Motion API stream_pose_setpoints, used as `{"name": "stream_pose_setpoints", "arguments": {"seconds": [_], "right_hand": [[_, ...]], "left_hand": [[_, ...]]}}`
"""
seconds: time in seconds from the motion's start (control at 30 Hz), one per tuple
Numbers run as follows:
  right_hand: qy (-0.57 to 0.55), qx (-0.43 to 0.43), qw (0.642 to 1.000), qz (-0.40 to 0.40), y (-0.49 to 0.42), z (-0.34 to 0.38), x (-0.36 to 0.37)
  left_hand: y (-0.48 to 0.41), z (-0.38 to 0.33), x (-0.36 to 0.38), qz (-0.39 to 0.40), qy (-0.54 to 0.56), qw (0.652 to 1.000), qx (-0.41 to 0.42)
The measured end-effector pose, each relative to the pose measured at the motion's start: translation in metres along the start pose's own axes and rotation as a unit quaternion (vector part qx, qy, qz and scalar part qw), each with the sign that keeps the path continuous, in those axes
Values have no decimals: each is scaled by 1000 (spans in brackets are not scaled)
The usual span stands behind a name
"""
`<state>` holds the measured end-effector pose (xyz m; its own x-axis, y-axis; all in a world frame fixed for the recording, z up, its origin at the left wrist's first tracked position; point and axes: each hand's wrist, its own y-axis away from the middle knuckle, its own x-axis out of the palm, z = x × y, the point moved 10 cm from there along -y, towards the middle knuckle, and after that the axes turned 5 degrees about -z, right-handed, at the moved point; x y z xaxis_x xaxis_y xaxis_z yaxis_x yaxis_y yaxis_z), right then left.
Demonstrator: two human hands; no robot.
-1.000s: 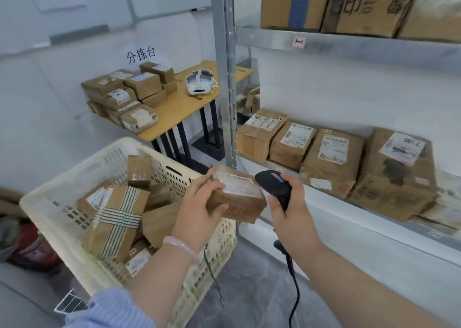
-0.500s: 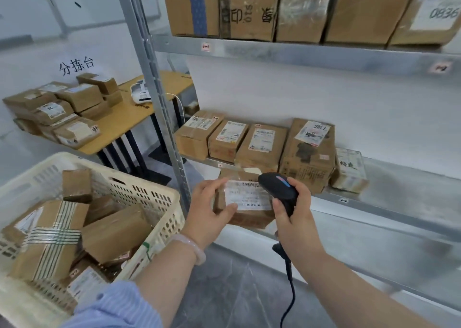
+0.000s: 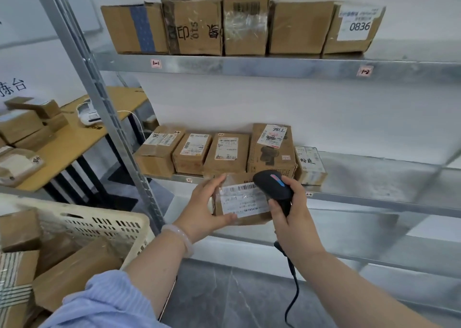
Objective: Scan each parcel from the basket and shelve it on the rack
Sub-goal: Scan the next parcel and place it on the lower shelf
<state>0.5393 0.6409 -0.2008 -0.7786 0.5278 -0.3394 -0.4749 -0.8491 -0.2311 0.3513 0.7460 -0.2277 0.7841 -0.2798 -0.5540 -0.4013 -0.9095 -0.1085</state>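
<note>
My left hand (image 3: 202, 210) grips a small brown parcel (image 3: 239, 203) by its left side, its white barcode label facing me. My right hand (image 3: 291, 215) holds a black handheld scanner (image 3: 273, 186), its head resting over the label's right end and its cable hanging down. Both are held just in front of the metal rack's middle shelf (image 3: 374, 175). The cream plastic basket (image 3: 99, 224) sits at lower left with several brown parcels inside.
Several parcels line the left part of the middle shelf, and a row of larger boxes (image 3: 239, 26) fills the top shelf. The rack's upright post (image 3: 99, 98) rises between basket and shelves. A wooden table (image 3: 74, 140) with more parcels stands at left.
The view has swung right and up toward the rack. Both hands carried the parcel and scanner away from the basket and closer to the middle shelf, label turned more toward me.
</note>
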Motion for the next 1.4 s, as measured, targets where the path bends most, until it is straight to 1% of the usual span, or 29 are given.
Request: {"name": "stream_pose_setpoints", "arguments": {"seconds": [0.1, 0.27, 0.37, 0.5, 0.63, 0.77, 0.97, 1.27, 1.4], "right_hand": [[10, -6, 1000, -13, -1, 9, 0], [44, -11, 998, -44, -1, 25, -8], [77, -23, 995, -59, -1, 36, -16], [102, -28, 993, -55, 2, 49, -19], [109, -28, 992, -56, 12, 63, -18], [123, -22, 990, -69, 18, 69, -21], [138, -1, 986, -91, 22, 69, -26], [129, 21, 986, -106, 25, 66, -25], [107, 45, 985, -127, 27, 56, -29]], "left_hand": [[-12, -5, -5, -2, -12, 999, 33], [-30, -15, -9, -12, 6, 997, 79], [-43, -19, -9, -11, 4, 996, 90], [-60, -23, -5, -3, 3, 995, 99], [-69, -30, 4, 16, 22, 993, 113], [-71, -37, 11, 19, 33, 990, 136], [-79, -35, 20, 24, 10, 990, 138], [-86, -32, 33, 55, 24, 989, 137], [-89, -34, 44, 69, 58, 988, 125]]}}
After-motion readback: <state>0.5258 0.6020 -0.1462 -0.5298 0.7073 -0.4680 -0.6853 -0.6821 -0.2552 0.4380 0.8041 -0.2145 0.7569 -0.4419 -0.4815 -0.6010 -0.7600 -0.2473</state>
